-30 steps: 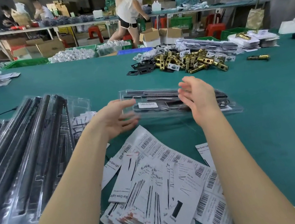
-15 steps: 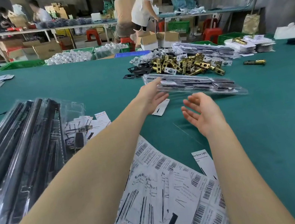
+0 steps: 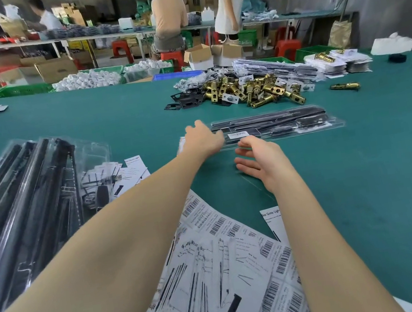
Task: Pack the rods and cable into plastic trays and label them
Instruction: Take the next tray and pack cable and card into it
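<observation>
The packed tray is set down flat on the green table, rods and a white label seen inside — its left end is touched by the left hand, the right hand spread and empty beside it; more trays and loose labels apparently await packing

A heap of brass latches lies right of centre on the green table, with black plates touching its left edge and one latch apart at right. Along the top of the frame are green crates, white fittings, cardboard boxes, red stools and two people at a bench.
</observation>
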